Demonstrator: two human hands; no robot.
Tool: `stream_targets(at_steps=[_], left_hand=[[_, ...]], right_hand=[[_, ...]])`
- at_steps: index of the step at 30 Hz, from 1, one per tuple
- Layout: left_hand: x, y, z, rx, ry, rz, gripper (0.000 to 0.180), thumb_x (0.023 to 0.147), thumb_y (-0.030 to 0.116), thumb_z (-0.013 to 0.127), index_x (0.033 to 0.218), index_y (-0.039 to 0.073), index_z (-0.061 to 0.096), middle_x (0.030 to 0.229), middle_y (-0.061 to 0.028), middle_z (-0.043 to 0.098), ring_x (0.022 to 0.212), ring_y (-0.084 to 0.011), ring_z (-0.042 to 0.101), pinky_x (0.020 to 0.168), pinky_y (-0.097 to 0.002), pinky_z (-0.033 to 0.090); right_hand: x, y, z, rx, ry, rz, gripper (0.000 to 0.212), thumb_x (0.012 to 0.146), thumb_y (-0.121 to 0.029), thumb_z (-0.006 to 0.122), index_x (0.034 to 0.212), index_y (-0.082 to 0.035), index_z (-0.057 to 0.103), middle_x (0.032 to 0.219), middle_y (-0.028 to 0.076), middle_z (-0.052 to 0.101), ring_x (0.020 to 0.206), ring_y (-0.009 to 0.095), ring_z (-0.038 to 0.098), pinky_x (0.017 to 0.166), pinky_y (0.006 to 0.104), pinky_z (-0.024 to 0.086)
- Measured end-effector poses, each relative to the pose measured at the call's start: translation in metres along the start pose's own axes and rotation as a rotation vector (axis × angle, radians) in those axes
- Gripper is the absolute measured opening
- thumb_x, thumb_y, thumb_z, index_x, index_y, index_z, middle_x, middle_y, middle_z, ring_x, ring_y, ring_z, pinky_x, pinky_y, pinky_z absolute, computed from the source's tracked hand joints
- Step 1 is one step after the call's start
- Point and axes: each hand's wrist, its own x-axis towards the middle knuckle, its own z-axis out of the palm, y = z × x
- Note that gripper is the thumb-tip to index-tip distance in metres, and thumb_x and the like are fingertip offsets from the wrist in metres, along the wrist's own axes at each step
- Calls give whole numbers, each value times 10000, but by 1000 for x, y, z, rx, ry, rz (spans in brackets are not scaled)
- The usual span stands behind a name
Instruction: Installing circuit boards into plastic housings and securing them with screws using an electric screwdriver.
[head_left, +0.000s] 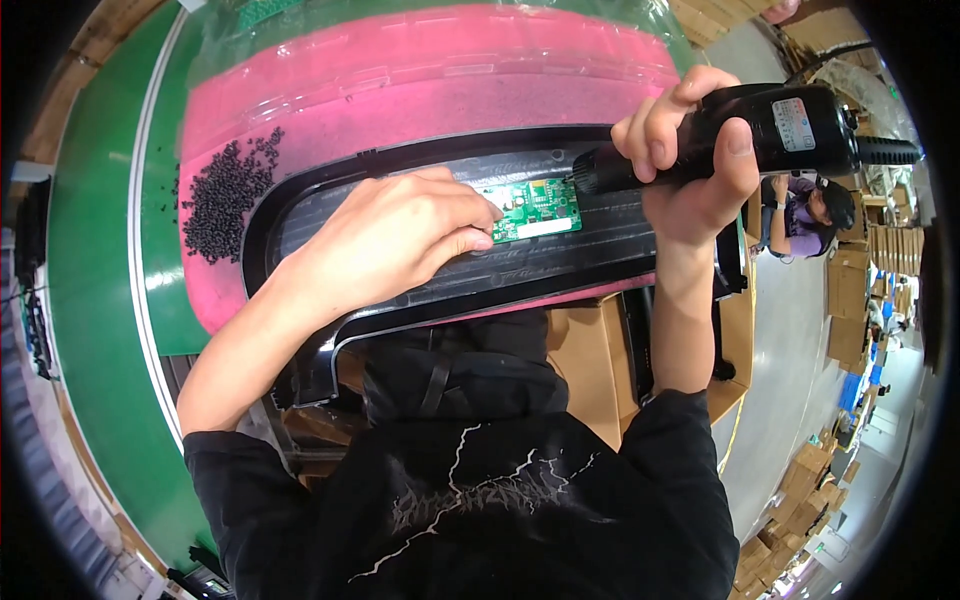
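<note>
A long black plastic shell (520, 268) lies in front of me, its hollow side up. Inside it is a small green circuit board (537, 203) with a white connector along its near edge. Thumb and fingertips of my left hand (405, 225) pinch the board's left end and cover part of it. My right hand (690, 165) grips a black corded electric screwdriver (765, 130), held sideways above the shell's right part. Its ribbed nose points left at the board's right end. Whether the tip touches the board I cannot tell.
A heap of tiny black pieces (225, 195), probably screws, sits on the pink mat (420, 95) left of the shell. Clear plastic sheeting covers the mat's far side. An open cardboard box (585, 350) stands below the near edge. Another person (800, 218) is at the right.
</note>
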Motion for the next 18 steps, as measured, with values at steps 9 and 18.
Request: stream_targets(at_steps=[9, 18], left_hand=[[3, 5, -3, -9, -75, -85, 155, 835, 151, 624, 853, -4, 628, 961, -83, 687, 844, -292, 657, 719, -363, 525], [1, 0, 0, -13, 15, -24, 145, 820, 146, 643, 848, 3, 638, 893, -96, 690, 818, -285, 662, 693, -360, 523]], right_hand=[[8, 7, 3, 102, -148, 32, 346, 863, -354, 520, 972, -26, 494, 556, 21, 442, 441, 103, 385, 456, 240, 331], [-3, -18, 19, 296, -113, -53, 499, 844, -537, 520, 1044, -81, 500, 602, -23, 451, 490, 91, 397, 536, 270, 334]])
